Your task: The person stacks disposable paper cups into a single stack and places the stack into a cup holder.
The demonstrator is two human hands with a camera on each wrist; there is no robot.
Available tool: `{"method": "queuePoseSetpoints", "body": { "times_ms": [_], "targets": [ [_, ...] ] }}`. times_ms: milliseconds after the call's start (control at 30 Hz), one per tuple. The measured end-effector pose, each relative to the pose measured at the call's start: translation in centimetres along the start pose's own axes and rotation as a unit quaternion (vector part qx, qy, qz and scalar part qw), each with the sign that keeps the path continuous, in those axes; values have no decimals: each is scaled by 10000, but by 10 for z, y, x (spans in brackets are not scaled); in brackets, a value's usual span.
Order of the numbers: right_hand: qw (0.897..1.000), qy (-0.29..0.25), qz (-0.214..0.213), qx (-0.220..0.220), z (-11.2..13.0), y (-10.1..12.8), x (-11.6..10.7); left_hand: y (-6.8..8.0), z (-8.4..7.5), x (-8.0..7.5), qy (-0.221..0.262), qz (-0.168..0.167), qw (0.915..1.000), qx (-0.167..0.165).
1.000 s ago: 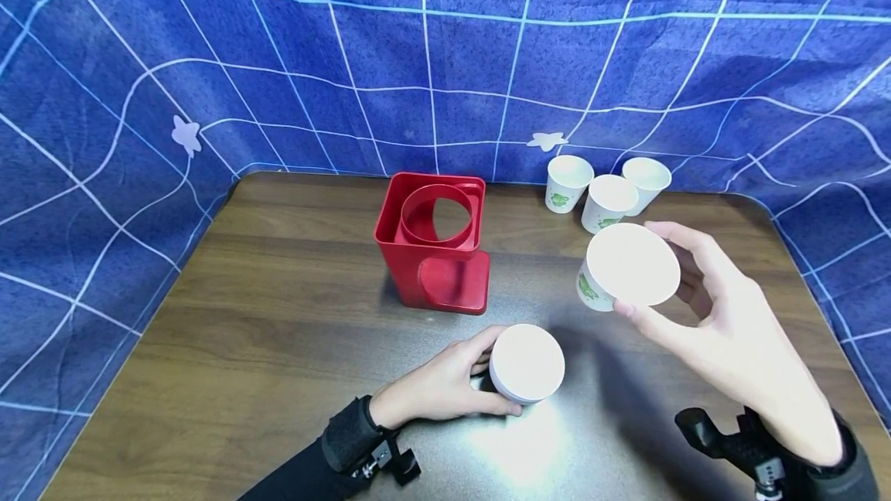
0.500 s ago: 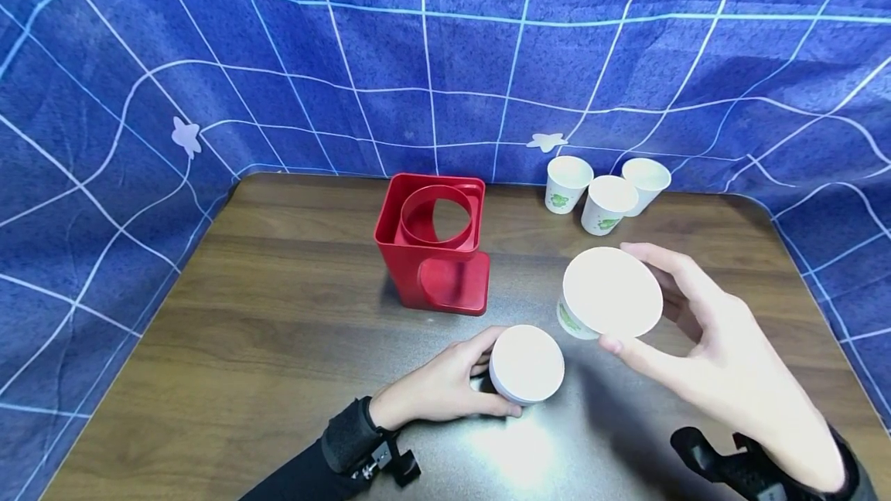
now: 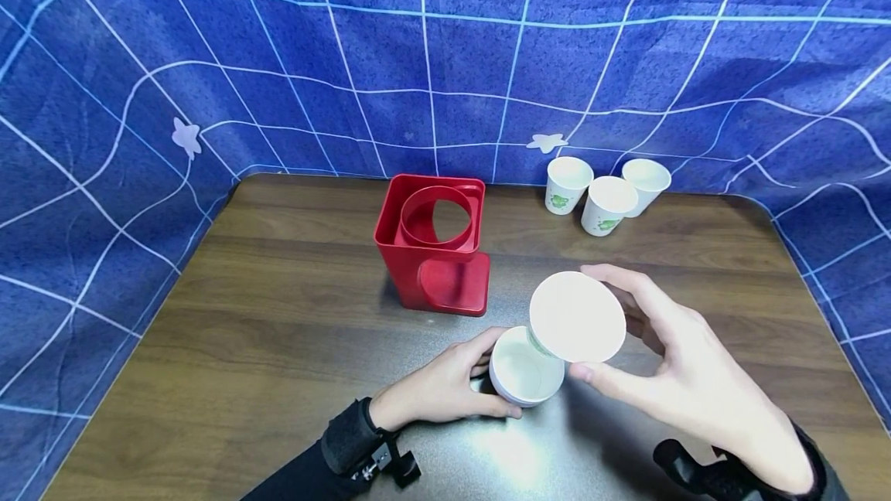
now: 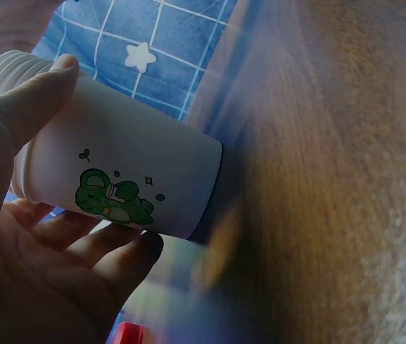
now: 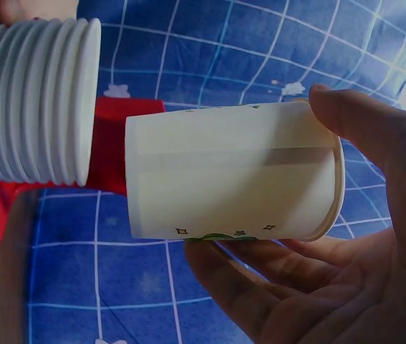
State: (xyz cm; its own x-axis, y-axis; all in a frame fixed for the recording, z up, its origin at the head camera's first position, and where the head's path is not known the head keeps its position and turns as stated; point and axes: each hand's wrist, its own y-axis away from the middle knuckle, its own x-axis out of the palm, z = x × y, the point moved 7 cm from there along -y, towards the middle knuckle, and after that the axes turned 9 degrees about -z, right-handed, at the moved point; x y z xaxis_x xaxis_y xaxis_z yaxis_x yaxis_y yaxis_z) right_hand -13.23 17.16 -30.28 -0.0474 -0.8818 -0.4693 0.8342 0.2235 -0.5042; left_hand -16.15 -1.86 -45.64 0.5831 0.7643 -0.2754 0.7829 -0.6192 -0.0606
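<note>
Taking the holder [image 3: 433, 242] on the table [image 3: 278, 331] as my mark: three cups [image 3: 604, 195] stand in a cluster to its right, toward the back edge. In front of the holder and slightly right, my left hand [image 3: 435, 385] grips the stack of cups [image 3: 524, 368] on the table. My right hand [image 3: 685, 377] holds a single cup [image 3: 576, 317] just above the stack's right rim.

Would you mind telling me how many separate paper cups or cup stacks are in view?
5: three loose cups at the back right, one cup in the right hand, one nested stack in the left hand.
</note>
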Motion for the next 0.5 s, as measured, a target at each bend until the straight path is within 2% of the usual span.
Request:
{"method": "queuePoseSetpoints", "body": {
  "times_ms": [500],
  "targets": [
    [9982,263,532,78,0,3,13,0,0,0,35,23,9999,94]
  ]
}}
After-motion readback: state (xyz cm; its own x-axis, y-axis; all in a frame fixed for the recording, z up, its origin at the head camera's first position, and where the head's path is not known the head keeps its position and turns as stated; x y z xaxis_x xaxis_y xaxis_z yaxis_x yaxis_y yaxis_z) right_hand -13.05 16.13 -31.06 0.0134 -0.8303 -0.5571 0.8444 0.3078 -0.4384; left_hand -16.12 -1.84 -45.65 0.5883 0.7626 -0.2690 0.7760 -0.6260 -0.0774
